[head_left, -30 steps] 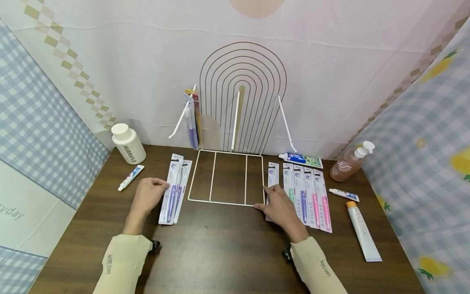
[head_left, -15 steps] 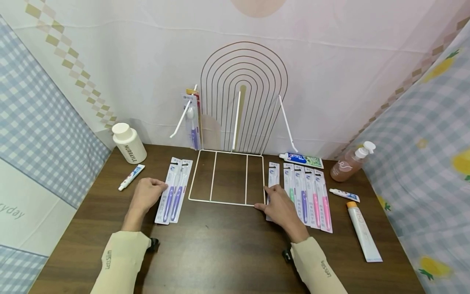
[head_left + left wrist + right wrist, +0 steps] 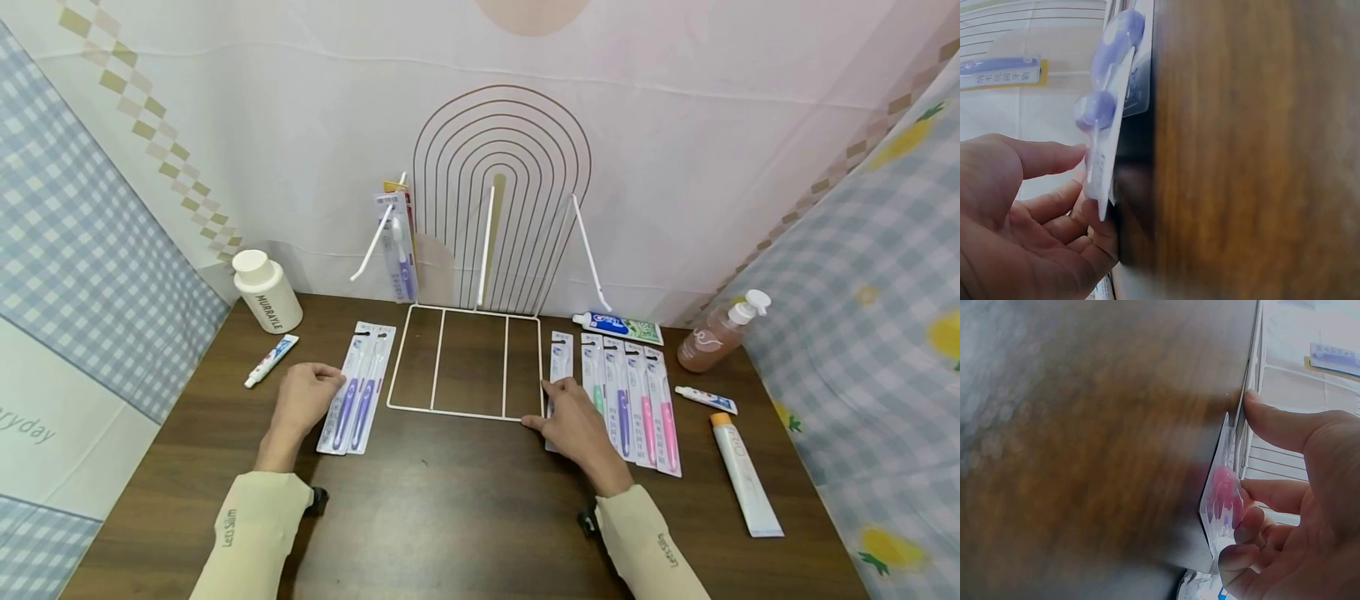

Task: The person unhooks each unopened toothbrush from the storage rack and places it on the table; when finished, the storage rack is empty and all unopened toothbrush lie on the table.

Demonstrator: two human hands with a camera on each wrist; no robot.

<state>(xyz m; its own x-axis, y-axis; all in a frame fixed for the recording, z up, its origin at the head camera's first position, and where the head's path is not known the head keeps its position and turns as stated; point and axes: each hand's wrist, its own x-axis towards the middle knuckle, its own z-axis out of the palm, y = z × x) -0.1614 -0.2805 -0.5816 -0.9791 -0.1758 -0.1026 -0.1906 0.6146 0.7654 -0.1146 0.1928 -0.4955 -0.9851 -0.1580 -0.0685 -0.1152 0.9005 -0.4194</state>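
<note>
On the dark wooden table [image 3: 465,492], just left of the white wire rack [image 3: 465,360], I see two purple toothbrush packs [image 3: 357,389] lying flat side by side. Their long axis runs away from me, heads at the far end, slightly tilted toward the rack. My left hand [image 3: 303,400] rests at their left edge, palm down, wrist straight, fingers loosely curled with the tips against the nearer pack; the left wrist view shows the fingertips [image 3: 1094,209] touching that pack's edge, lifting it a little off the wood. My right hand [image 3: 573,421] lies palm down at the rack's near right corner, thumb touching the wire, fingers curled over the lowest part of a row of five toothbrush packs [image 3: 630,400], which also point away from me. I cannot tell whether it truly grips one.

Open table lies in front of both hands. A white bottle [image 3: 266,292] and small tube [image 3: 270,361] sit far left; a pump bottle [image 3: 716,337] and long tube [image 3: 745,475] far right.
</note>
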